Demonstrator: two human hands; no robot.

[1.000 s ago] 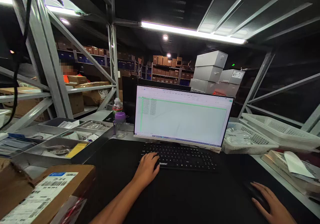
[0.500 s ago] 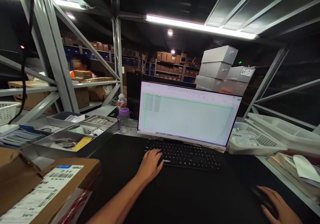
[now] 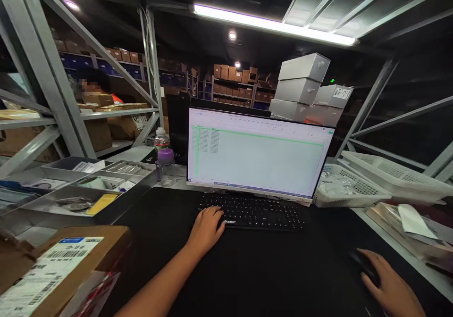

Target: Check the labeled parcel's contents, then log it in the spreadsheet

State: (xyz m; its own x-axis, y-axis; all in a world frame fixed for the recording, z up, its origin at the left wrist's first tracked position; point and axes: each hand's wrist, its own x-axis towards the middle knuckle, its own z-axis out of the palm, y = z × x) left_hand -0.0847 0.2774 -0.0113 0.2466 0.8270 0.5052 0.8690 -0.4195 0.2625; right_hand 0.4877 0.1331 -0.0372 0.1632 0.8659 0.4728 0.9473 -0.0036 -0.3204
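Note:
My left hand (image 3: 207, 227) rests on the left end of the black keyboard (image 3: 262, 215), its fingers laid over the keys. Off to the right, my right hand (image 3: 391, 279) is wrapped round a black computer mouse (image 3: 366, 267) on the dark desk mat (image 3: 269, 265); part of the mouse is covered by the fingers. Behind the keyboard stands a monitor (image 3: 258, 161) showing a spreadsheet with a few short columns at left and green lines across a row and down a column. Its text is too small to read.
A cardboard box (image 3: 116, 239) with a shipping label sits at front left. Behind it are divided trays (image 3: 120, 208) and a purple-lidded jar (image 3: 165, 168). White baskets (image 3: 368, 199) stand at right, near stacked grey boxes (image 3: 297, 90). Beyond the metal rack, a person (image 3: 95, 83) is partly hidden.
The camera has turned slightly, so most things sit further left and a little higher. Both hands stay on the keyboard and mouse. The person behind the rack has shifted a little.

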